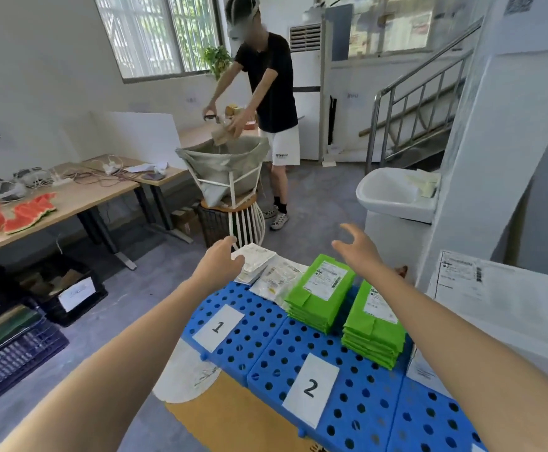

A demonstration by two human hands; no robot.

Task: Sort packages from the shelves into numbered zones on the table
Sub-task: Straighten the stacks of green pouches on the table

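**Both hands out over the packages on the blue worktop (266, 324)**

The left hand (218, 263) is stretched to the far left corner of the worktop, back up. Its fingers are loosely bent and hold nothing. They end right at the edge of a white package (257, 261), and I cannot tell whether they touch it. The right hand (360, 249) hangs in the air beyond the green stacks, fingers spread wide, gripping nothing.

The white package lies flat at the far edge of the worktop. A second white package (280, 276) lies just beside it on the right, its long axis running from near-left to far-right. Next comes the first green stack (310, 309), then the second green stack (373, 334), nearer and further right. Both stacks lie flat with white shipping labels up. Their long axes point away from the wearer, the first leaning a little to the right.

Paper label "1" (217, 327) sits on the left panel, nearer than the white packages. Paper label "2" (310, 388) sits on the next panel, nearer than the green stacks.

A large white parcel (507, 298) lies on the right, label up. Across the room another person (271, 83) in a black shirt bends over a grey sack (223, 159) on a white frame, holding something brown above it. Watermelon slices (15, 213) lie on a wooden worktop (80, 197) at the left, with dark crates (15, 357) on the floor below.
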